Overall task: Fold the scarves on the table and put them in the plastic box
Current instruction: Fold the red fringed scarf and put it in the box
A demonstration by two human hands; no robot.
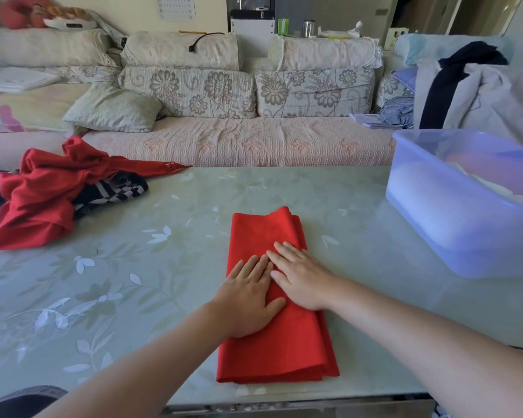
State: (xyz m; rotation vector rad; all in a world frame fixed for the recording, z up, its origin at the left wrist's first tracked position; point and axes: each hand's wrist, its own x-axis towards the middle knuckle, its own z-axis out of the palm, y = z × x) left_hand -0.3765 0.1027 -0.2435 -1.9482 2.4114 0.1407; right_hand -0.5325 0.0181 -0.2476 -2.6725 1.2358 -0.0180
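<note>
A red scarf (263, 233) lies folded into a long strip in the middle of the table (118, 282), running away from me. My left hand (248, 297) rests flat on its middle with straight fingers. My right hand (299, 276) lies flat beside it on the same scarf, fingers spread, fingertips touching the left hand's. At the table's far left sits a crumpled dark red scarf (43, 191) with fringe, partly covering a black-and-white patterned scarf (115, 191). The translucent blue plastic box (453, 218) stands at the right, with pale folded cloth inside.
A sofa (239, 140) with floral cushions runs along the table's far edge. Clothes are piled on a chair (471, 86) behind the box. The table's near edge is just below the scarf's end.
</note>
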